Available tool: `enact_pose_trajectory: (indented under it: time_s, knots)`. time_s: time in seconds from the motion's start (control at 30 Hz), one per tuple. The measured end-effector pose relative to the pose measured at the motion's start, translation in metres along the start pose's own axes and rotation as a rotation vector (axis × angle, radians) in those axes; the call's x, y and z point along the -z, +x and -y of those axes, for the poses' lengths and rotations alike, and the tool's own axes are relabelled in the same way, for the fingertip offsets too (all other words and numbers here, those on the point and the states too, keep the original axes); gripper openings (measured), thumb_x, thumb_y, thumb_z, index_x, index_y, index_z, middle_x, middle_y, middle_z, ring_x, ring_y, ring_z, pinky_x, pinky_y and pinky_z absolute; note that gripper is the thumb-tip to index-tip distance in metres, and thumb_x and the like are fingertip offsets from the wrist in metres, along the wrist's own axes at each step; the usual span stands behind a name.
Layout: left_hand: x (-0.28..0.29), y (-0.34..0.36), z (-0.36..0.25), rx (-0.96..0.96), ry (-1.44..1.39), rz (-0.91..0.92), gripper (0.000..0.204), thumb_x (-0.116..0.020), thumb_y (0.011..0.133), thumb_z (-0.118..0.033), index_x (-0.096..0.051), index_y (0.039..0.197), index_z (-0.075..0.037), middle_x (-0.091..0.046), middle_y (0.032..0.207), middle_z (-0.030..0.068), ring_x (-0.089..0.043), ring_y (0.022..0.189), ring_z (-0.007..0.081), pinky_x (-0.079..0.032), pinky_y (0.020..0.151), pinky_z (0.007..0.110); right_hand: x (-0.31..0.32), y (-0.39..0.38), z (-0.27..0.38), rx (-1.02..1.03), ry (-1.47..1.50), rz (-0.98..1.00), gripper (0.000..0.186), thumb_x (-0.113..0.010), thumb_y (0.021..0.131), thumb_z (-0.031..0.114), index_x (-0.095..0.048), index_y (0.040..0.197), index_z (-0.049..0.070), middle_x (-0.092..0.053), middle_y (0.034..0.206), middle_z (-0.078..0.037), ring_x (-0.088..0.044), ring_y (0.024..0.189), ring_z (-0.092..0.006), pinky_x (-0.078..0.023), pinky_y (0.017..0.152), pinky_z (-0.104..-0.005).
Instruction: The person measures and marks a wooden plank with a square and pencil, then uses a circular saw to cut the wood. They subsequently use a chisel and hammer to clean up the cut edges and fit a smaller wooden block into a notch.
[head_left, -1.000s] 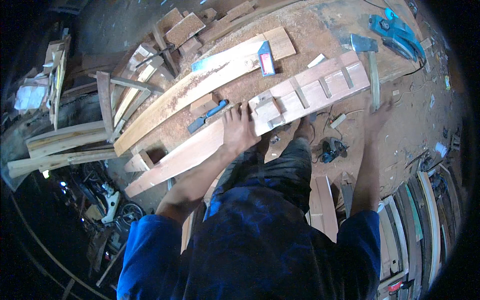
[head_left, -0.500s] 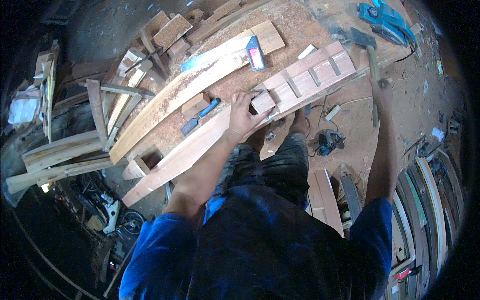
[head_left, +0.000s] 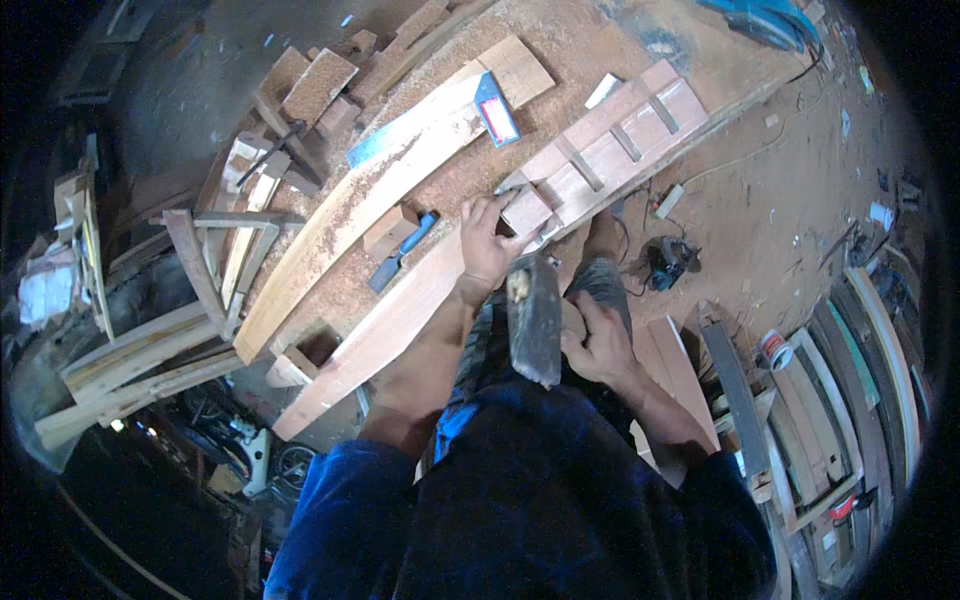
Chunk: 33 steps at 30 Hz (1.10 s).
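A long, pale pinkish plank point(head_left: 390, 325) lies slanting across the bench, its upper right part cut with several crosswise slots. My left hand point(head_left: 488, 238) grips a small wooden block point(head_left: 527, 211) against the plank, just left of the slots; whether the block sits in a slot cannot be seen. In front of my body, my right hand point(head_left: 598, 342) is wrapped around the handle of a hammer. The dark, worn hammer head point(head_left: 535, 325) hangs close below the block, apart from it. A blue-handled chisel point(head_left: 405, 252) rests left of the plank, beside another wooden block point(head_left: 391, 231).
Beyond the plank lie a curved board point(head_left: 350, 220) and a blue try square point(head_left: 495, 110) amid sawdust. A blue power tool point(head_left: 765, 22) is at the far right of the bench. On the floor are a dark corded tool point(head_left: 668, 262), a can point(head_left: 775, 350) and stacked curved timbers point(head_left: 850, 370).
My right hand has swung the hammer from far out on the right to close in front of my body. My left hand still holds the block on the plank; the view has shifted slightly.
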<state>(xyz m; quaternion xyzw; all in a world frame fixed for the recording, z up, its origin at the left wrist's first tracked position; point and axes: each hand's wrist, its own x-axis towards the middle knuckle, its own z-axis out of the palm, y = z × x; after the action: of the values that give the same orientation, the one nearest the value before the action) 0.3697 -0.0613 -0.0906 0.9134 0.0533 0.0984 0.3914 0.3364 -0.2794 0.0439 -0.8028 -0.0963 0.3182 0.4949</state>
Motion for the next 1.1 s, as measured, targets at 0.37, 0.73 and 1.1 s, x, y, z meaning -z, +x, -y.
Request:
enact_pose_trajectory:
  time_s: [0.37, 0.73, 1.1]
  knots:
    - [-0.006, -0.008, 0.020, -0.009, 0.079, 0.048, 0.052, -0.082, 0.070, -0.027, -0.070, 0.117, -0.007, -0.064, 0.102, 0.0155, -0.057, 0.106, 0.0376, -0.045, 0.097, 0.045, -0.010, 0.037, 0.015, 0.110, 0.007, -0.116, 0.046, -0.057, 0.102, 0.036, -0.061, 0.113, -0.008, -0.067, 0.087, -0.034, -0.069, 0.089, -0.0517, -0.053, 0.076, -0.0541]
    - [-0.011, -0.008, 0.028, -0.007, 0.064, 0.086, 0.042, -0.073, 0.070, -0.011, -0.069, 0.112, -0.005, -0.063, 0.100, 0.0176, -0.055, 0.103, 0.0401, -0.045, 0.095, 0.048, -0.013, 0.048, 0.015, 0.151, 0.022, -0.237, 0.049, -0.057, 0.102, 0.042, -0.066, 0.103, -0.006, -0.065, 0.081, -0.028, -0.069, 0.080, -0.0469, -0.051, 0.070, -0.0498]
    - [0.058, 0.040, 0.055, 0.079, -0.405, 0.513, 0.077, -0.077, 0.080, -0.020, -0.049, 0.150, -0.007, -0.055, 0.142, 0.0110, -0.049, 0.133, 0.0301, -0.040, 0.115, 0.043, -0.021, 0.021, -0.023, -0.244, -0.088, -0.061, 0.045, -0.063, 0.096, 0.032, -0.060, 0.125, -0.003, -0.070, 0.101, -0.032, -0.068, 0.100, -0.0502, -0.054, 0.084, -0.0539]
